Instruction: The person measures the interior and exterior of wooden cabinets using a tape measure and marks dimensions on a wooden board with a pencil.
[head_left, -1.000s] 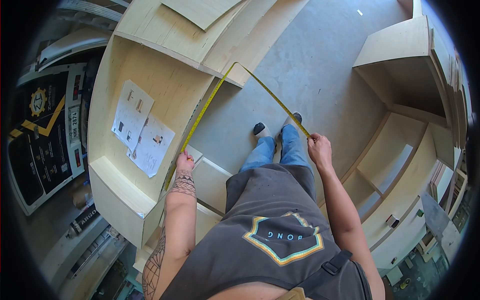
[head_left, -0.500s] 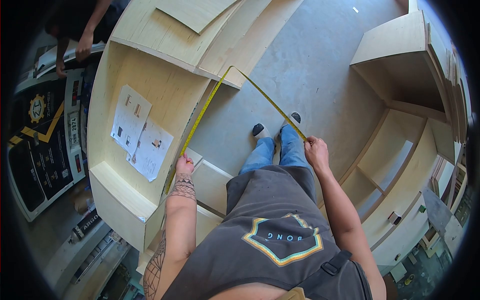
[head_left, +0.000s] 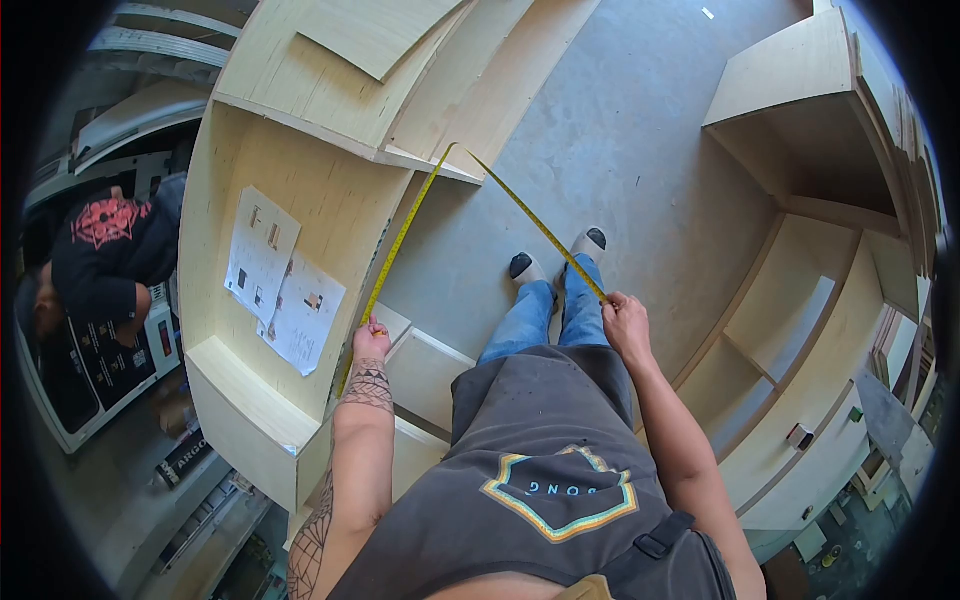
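Just now your right hand [head_left: 627, 325] drew inward, fingertips pinching the tape measure [head_left: 407, 232] your left hand [head_left: 371, 340] also pinched beside the plywood cabinet [head_left: 245, 430], so the bent span seemingly gave no straight reading.

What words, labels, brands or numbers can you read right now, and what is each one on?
"BONG", upside down and creased, on the wearer's dark shirt.
"ARGO" on the black cylinder at lower left.
Too small or blurred to read: the printed sheets, the yellow tape measure, the van's rear and the red print on the co-worker's shirt.
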